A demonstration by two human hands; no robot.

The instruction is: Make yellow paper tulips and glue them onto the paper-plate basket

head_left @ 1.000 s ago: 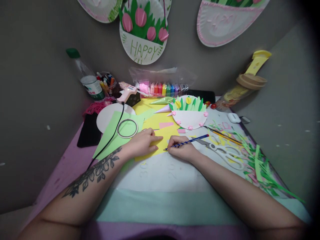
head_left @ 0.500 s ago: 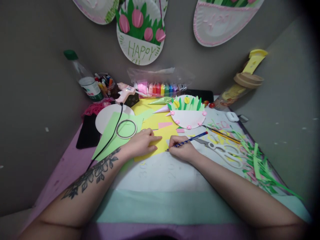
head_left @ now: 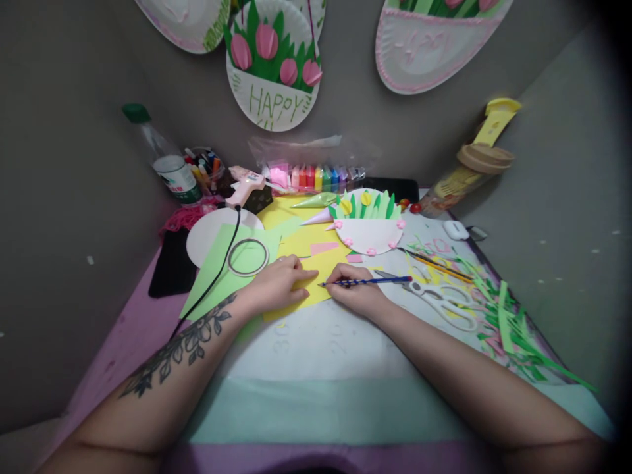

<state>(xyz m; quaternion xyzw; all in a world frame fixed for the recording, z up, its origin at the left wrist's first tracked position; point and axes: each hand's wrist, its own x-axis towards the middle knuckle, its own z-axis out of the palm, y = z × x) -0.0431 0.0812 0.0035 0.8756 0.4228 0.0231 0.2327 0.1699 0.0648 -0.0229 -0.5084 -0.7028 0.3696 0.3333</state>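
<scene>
My left hand [head_left: 277,283] lies flat on a yellow sheet of paper [head_left: 316,263], fingers stretched toward the right and pressing it to the table. My right hand [head_left: 356,294] is closed on a blue pencil [head_left: 375,281]. The pencil lies nearly level, its tip pointing left onto the yellow paper close to my left fingertips. A tattoo runs along my left forearm.
White scissors [head_left: 442,301] and two pencils lie right of my right hand, beside green paper strips [head_left: 508,326]. Behind the yellow sheet are a paper-plate flower basket [head_left: 368,230], a tape ring [head_left: 248,255] on green paper, a pink glue gun [head_left: 244,184] with black cord, paint pots and a bottle [head_left: 165,161].
The pencil has tipped down from a slanted pose to nearly level, and its tip has slid slightly left on the yellow paper. My left hand has stayed in place.
</scene>
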